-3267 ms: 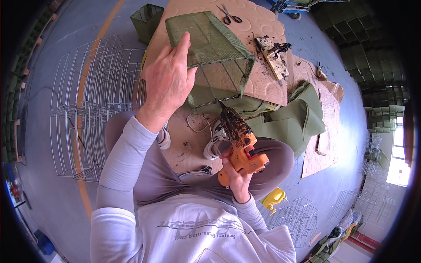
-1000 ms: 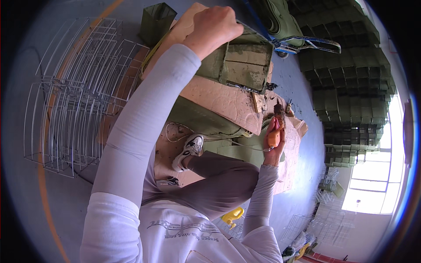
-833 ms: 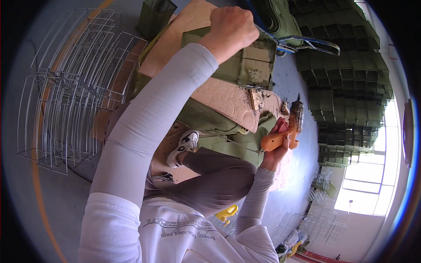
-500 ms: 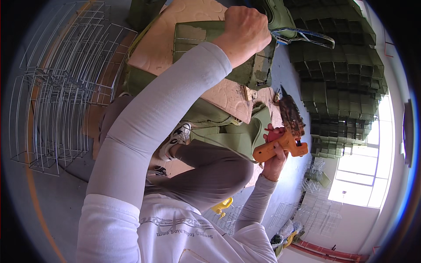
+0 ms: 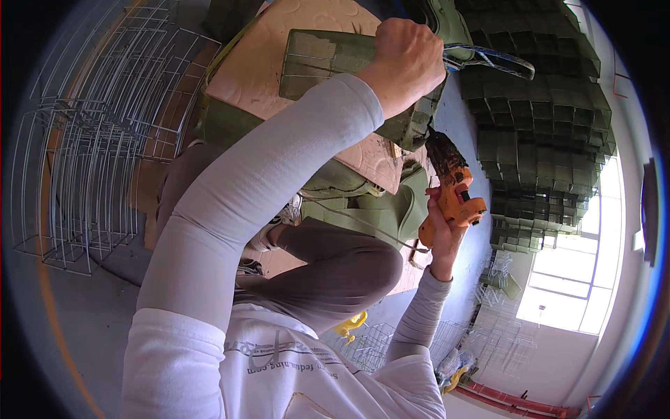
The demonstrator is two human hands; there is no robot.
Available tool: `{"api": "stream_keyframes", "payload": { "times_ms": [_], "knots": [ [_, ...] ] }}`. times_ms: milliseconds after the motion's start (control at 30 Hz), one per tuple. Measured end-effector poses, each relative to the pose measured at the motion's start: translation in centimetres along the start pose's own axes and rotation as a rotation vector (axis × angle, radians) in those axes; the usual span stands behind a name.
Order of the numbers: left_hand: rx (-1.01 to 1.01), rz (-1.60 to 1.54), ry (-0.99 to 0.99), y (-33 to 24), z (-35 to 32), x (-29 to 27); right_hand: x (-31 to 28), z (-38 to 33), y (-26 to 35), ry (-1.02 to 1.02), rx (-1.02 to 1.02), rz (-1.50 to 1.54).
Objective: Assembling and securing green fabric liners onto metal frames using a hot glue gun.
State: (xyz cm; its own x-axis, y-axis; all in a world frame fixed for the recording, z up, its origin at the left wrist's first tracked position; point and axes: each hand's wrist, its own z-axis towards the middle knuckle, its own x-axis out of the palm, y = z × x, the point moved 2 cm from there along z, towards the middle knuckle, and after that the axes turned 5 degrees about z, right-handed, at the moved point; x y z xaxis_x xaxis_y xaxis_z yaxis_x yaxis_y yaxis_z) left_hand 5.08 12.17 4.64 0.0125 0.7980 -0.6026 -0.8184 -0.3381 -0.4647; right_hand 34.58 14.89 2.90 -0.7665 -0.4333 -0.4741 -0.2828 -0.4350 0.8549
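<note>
My left hand (image 5: 408,66) is closed in a fist over a green fabric-covered wire frame (image 5: 306,64); its fingertips are hidden. Bare wire shows across part of the frame's top, and dark smears mark its right end. My right hand (image 5: 441,236) grips an orange hot glue gun (image 5: 457,192) by the handle. Dark residue coats the gun's front, and its nozzle points up at the frame's right corner, touching it or very near it. Beneath the frame lies a cardboard sheet (image 5: 244,59).
Stacked wire frames (image 5: 98,160) stand on the floor at left. Rows of green boxes (image 5: 537,105) fill the upper right. Green fabric pieces (image 5: 380,216) lie by my bent knee (image 5: 370,269). A yellow object (image 5: 351,323) lies behind the knee. A blue-and-white strap (image 5: 495,59) sticks out beyond my left hand.
The glue gun has swung up and left, bringing its nozzle to the frame's corner. My left hand and the green frame have shifted slightly right and down together.
</note>
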Motion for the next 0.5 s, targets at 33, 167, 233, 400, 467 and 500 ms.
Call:
{"api": "stream_keyframes", "payload": {
  "times_ms": [33,167,233,400,467,500],
  "knots": [
    [0.011,-0.002,-0.008,-0.02,-0.02,0.05,-0.02,0.21,-0.13,-0.01,0.01,-0.001],
    [-0.017,0.004,0.032,-0.18,0.08,-0.06,-0.28,0.7,-0.93,-0.008,-0.034,-0.03],
    [-0.023,0.008,0.04,0.01,0.17,-0.18,-0.07,0.79,-0.77,-0.027,-0.034,-0.037],
    [-0.024,0.013,0.042,0.18,0.03,-0.29,0.33,1.07,-0.63,-0.041,-0.051,-0.021],
    [-0.02,0.018,0.044,0.1,0.02,-0.28,0.37,1.13,-0.68,-0.049,-0.076,0.012],
    [-0.019,0.015,0.057,0.02,-0.01,-0.29,0.37,1.2,-0.75,-0.049,-0.075,0.011]
  ]
}}
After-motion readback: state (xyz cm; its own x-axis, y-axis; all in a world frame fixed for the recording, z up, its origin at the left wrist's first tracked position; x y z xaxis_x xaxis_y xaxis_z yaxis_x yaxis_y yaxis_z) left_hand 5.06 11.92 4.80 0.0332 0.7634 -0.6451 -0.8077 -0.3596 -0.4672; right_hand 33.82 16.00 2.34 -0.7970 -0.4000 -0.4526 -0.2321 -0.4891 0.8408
